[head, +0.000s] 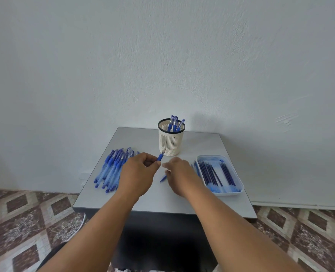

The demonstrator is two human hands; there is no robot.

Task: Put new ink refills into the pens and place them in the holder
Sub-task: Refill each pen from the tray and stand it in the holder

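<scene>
While the small grey square table (143, 199) carries everything the job needs, the work itself sits in the middle of it, just in front of the cream slotted plastic pen holder with the black rim (171, 143), where a few blue capped pens (174, 124) already stand, so the task looks well begun but far from done. To the left lies a heap of translucent blue pens with dark blue grips (111, 169), seemingly those awaiting service; to the right, a shallow white rectangular tray (239, 185) holds a row of dark blue ink refills (211, 170). The left hand (138, 171) has its fingers curled round a pen with a blue rubber grip and a pale tip (161, 156), which points up and away toward the holder's base. The right hand (179, 173) hovers just beside it, blurred; its fingers look bent, with something small and blue (163, 178) showing under it, and whether it pinches that piece or merely passes over it cannot be told. My reading is that one pen is in mid-service, either being opened or closed. Next would come a refill from the tray or screwing the pen shut, needing both hands aligned on the barrel. Most of the held pen's body is hidden inside the left fist, and whether it holds a refill is not visible.
</scene>
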